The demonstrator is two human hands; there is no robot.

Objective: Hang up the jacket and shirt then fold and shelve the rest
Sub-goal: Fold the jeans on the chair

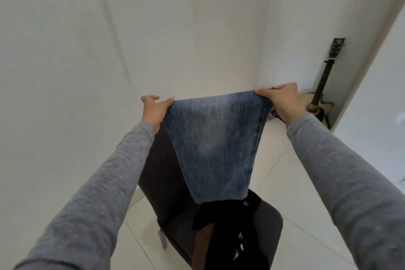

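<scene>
A pair of faded blue jeans [215,144] hangs folded in the air in front of me, stretched flat between both hands. My left hand [154,109] pinches its top left corner and my right hand [282,99] pinches its top right corner. Both arms are held out in grey sleeves. Below the jeans a black garment [235,239] with white print lies on the seat of a dark chair [166,173]. A brown piece of cloth [205,245] shows beside the black garment.
White walls stand close ahead and to the left. An acoustic guitar [321,94] leans in the far right corner, with small items on the floor near it. The floor is pale tile [295,199]. A white panel edge rises at the right.
</scene>
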